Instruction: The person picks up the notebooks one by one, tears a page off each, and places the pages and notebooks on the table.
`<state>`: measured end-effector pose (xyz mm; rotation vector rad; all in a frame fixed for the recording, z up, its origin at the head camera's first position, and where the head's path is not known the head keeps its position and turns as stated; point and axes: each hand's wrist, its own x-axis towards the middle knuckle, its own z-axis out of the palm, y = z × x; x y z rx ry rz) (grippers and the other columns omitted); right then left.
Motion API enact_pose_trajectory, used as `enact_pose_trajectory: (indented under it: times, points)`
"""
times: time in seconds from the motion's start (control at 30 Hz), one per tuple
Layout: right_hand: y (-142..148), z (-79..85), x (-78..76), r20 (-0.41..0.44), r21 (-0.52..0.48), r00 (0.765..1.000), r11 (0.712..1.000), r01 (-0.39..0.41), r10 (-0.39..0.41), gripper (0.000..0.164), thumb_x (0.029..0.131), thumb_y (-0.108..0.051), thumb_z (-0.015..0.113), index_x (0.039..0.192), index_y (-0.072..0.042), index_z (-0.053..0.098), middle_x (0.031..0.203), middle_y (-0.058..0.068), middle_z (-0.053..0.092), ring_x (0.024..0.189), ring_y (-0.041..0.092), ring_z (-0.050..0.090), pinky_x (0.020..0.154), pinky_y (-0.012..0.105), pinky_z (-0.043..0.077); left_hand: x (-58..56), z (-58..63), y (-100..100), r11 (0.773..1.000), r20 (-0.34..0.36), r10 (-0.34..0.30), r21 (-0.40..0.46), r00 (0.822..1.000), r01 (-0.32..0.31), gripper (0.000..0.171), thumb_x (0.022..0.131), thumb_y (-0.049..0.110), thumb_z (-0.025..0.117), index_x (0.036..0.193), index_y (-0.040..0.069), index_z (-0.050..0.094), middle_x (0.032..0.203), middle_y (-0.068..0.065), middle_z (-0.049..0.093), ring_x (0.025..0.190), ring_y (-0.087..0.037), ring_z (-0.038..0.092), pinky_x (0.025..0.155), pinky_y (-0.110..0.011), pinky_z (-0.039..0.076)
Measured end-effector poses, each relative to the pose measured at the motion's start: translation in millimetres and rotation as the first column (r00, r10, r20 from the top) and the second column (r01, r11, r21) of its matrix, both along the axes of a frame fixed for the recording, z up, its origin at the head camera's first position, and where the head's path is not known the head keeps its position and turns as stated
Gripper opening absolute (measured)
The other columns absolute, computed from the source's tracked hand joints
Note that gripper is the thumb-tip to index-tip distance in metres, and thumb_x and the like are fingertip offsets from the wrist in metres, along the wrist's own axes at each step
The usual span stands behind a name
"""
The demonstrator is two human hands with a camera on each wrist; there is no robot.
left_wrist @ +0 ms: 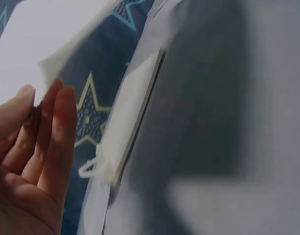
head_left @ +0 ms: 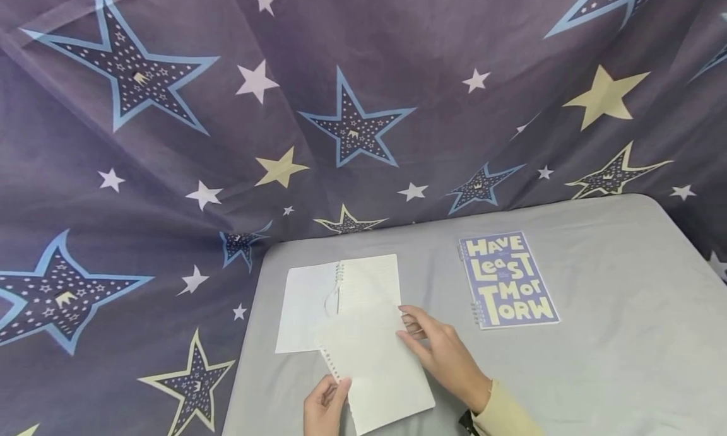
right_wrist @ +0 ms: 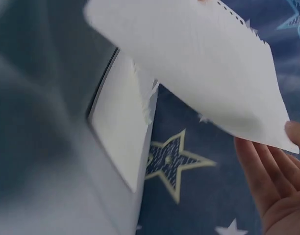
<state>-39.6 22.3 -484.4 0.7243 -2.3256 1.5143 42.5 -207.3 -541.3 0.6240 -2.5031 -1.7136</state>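
Observation:
A loose cream sheet of paper [head_left: 380,366], with a row of punched holes along its left edge, hangs between my hands. My left hand [head_left: 325,406] pinches its holed edge low down, thumb on top. At the sheet's upper right edge, my right hand [head_left: 440,347] pinches it between thumb and fingers. Behind it an open spiral notebook [head_left: 372,275] lies on the table, its lower right part hidden by the sheet. In the right wrist view the holed edge of the sheet [right_wrist: 189,63] looks ragged at one end.
A second spiral notebook [head_left: 508,281], closed, with a purple cover and large yellow letters, lies to the right on the grey cloth-covered table [head_left: 625,335]. A dark star-patterned curtain [head_left: 397,64] hangs behind and to the left. A pale cord [head_left: 329,300] lies across the open notebook.

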Motion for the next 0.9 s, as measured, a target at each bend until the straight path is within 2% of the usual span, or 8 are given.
enact_pose_trajectory:
  times: [0.13,0.27,0.37,0.47,0.67,0.9]
  points:
    - [10.8,-9.2,-8.4,0.019,0.034,0.995,0.994,0.101,-0.102,0.028,0.085,-0.008,0.066,0.112,-0.005,0.061,0.090,-0.001,0.068,0.080,0.003,0.062,0.070,0.016,0.052,-13.4,-4.3,10.8,1.000,0.038,-0.028,0.013,0.999,0.027,0.041,0.080,0.048,0.062,0.094,0.010,0.064,0.081,0.006,0.070,0.075,-0.010,0.068,0.065,-0.019,0.055]
    - [22.2,-17.8,-19.7,0.058,0.049,0.981,0.982,0.183,-0.185,0.019,0.084,-0.008,0.067,0.103,-0.008,0.066,0.084,-0.004,0.068,0.074,0.002,0.062,0.065,0.016,0.053,-26.8,-15.2,21.0,0.993,0.023,-0.114,-0.021,0.993,0.114,0.038,0.082,0.050,0.059,0.092,0.014,0.065,0.076,0.010,0.069,0.070,-0.009,0.067,0.063,-0.020,0.055]
    - [30.2,-24.1,-27.6,0.097,0.051,0.974,0.978,0.203,-0.207,0.016,0.084,-0.009,0.067,0.100,-0.009,0.067,0.082,-0.005,0.068,0.072,0.002,0.062,0.063,0.018,0.053,-35.5,-23.1,27.7,0.985,0.003,-0.166,-0.045,0.986,0.166,0.034,0.083,0.049,0.059,0.090,0.016,0.064,0.070,0.011,0.068,0.064,-0.009,0.066,0.059,-0.021,0.054]
    - [38.2,-30.1,-34.9,0.117,0.059,0.969,0.975,0.212,-0.218,0.013,0.085,-0.010,0.067,0.098,-0.009,0.068,0.081,-0.005,0.068,0.072,0.003,0.062,0.063,0.019,0.054,-44.5,-27.8,34.9,0.979,-0.009,-0.188,-0.078,0.982,0.187,0.032,0.082,0.048,0.060,0.088,0.017,0.064,0.068,0.011,0.066,0.060,-0.008,0.064,0.058,-0.020,0.052]
    - [55.0,-38.7,-49.5,0.115,0.097,0.957,0.962,0.256,-0.267,0.010,0.085,-0.010,0.067,0.094,-0.007,0.068,0.079,-0.002,0.068,0.071,0.007,0.063,0.062,0.022,0.054,-61.5,-27.6,53.1,0.971,-0.003,-0.209,-0.117,0.978,0.207,0.029,0.080,0.046,0.064,0.085,0.017,0.064,0.067,0.011,0.065,0.059,-0.007,0.063,0.056,-0.020,0.052]
    - [70.0,-54.7,-61.7,0.126,0.146,0.946,0.949,0.281,-0.299,0.010,0.085,-0.010,0.066,0.093,-0.003,0.067,0.079,0.003,0.069,0.070,0.011,0.064,0.062,0.025,0.055,-74.9,-31.3,71.6,0.956,-0.015,-0.248,-0.165,0.969,0.242,0.019,0.081,0.035,0.067,0.088,0.017,0.065,0.068,0.012,0.065,0.058,-0.003,0.062,0.058,-0.017,0.051]
